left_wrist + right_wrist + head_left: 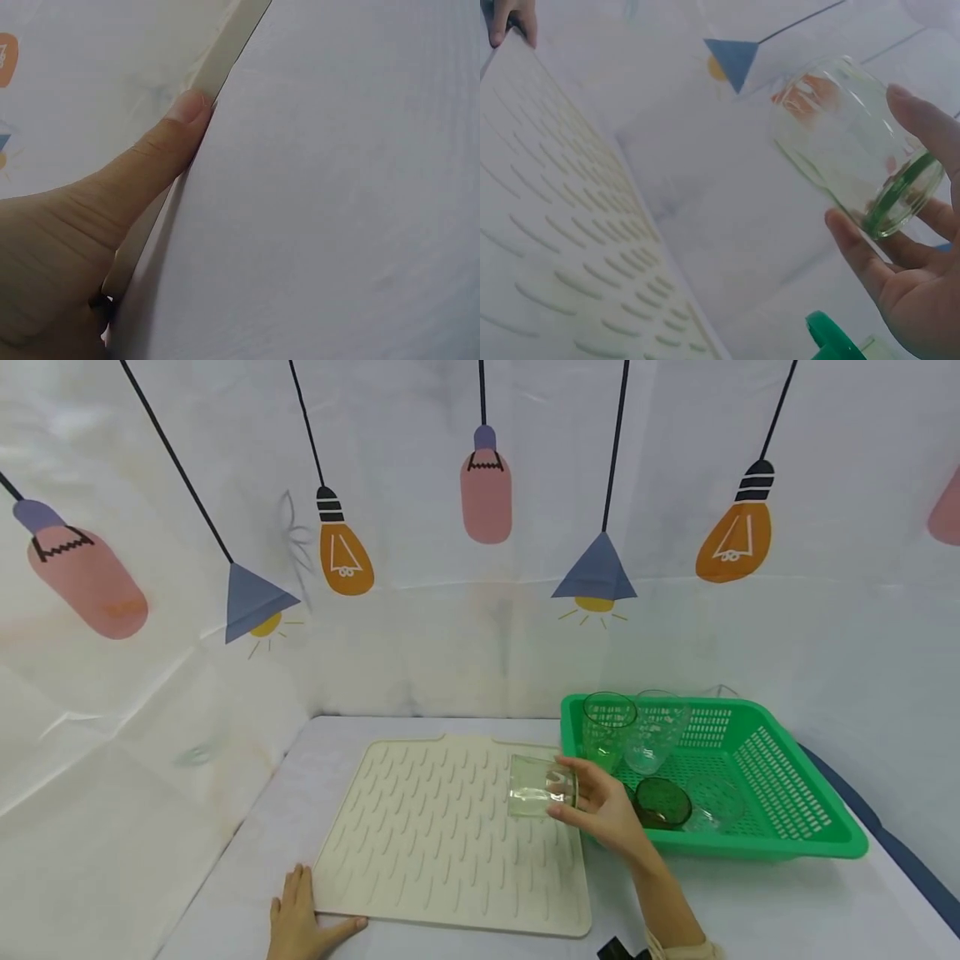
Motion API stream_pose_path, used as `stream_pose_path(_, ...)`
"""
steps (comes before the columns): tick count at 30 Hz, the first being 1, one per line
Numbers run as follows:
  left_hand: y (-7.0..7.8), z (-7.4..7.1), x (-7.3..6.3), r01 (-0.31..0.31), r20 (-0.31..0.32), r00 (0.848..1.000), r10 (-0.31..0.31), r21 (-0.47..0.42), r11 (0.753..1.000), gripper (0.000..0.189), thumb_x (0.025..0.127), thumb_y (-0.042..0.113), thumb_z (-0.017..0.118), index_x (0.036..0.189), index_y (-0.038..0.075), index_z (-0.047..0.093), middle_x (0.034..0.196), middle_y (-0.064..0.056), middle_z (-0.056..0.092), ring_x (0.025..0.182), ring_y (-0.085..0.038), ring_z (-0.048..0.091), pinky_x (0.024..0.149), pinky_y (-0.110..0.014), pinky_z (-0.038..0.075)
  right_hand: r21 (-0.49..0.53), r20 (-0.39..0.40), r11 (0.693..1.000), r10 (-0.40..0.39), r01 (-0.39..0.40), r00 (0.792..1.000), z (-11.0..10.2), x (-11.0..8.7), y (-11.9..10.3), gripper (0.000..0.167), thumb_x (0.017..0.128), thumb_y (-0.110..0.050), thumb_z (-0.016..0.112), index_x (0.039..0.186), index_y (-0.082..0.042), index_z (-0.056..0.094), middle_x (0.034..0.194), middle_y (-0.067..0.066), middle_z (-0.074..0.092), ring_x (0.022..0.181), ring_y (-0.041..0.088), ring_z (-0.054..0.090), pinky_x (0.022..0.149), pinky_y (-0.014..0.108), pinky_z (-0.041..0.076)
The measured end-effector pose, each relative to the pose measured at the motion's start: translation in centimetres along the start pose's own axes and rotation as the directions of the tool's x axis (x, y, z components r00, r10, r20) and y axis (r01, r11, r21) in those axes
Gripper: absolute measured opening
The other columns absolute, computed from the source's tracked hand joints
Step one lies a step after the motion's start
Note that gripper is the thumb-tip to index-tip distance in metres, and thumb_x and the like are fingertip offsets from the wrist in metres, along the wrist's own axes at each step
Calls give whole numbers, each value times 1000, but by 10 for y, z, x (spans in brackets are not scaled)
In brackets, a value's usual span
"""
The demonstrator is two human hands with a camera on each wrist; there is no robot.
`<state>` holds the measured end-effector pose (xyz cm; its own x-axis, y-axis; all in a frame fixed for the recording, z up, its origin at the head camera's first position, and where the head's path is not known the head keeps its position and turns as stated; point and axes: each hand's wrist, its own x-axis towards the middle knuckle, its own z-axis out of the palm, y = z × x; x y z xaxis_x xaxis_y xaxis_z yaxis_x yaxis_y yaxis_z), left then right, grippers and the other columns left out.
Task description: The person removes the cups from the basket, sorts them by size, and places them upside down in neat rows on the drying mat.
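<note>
Likely light, stiff, slippery and fragile, the glass (pixel 534 786) is held sideways above the mat (pixel 442 839), right hand (pixel 603 806) pinching its base, probably the safest hold; left hand (pixel 302 920) spread at the mat's corner.

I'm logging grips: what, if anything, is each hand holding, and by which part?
The right hand holds a greenish glass by its thick base; the left hand touches the near left corner of the cream mat without clearly gripping it.
</note>
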<state>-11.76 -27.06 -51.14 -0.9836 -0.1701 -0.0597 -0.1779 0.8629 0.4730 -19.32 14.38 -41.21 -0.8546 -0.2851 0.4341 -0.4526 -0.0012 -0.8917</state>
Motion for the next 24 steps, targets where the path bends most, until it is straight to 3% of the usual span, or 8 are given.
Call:
stream_pose_path(2, 0, 1, 0, 5, -8, 1000, -5, -4, 1000, 127, 59, 48, 85, 134, -27, 14, 141, -46, 12, 130, -58, 11, 104, -70, 7, 10, 5, 1000, 5, -5, 1000, 3, 4, 2, 60, 79, 5, 70, 132, 11, 42, 123, 33, 50, 101, 12, 64, 84, 23, 53)
stream_pose_path(16, 0, 2, -1, 13, -24, 1000, -14, -12, 1000, 124, 59, 47, 84, 134, -25, 18, 141, -46, 13, 131, -58, 12, 104, -70, 7, 56, 20, 997, 48, -49, 999, 38, 43, 22, 59, 81, 0, 71, 133, 5, 44, 119, 28, 55, 98, 30, 63, 81, 27, 54)
stream_pose_path(24, 0, 2, -1, 22, -26, 999, -22, -19, 1000, 124, 58, 46, 85, 135, -24, 18, 141, -45, 13, 131, -57, 11, 105, -69, 6, -13, 40, 990, 143, -143, 989, 60, 74, 27, 60, 80, 1, 71, 135, 2, 45, 116, 25, 56, 86, 17, 62, 73, 26, 54)
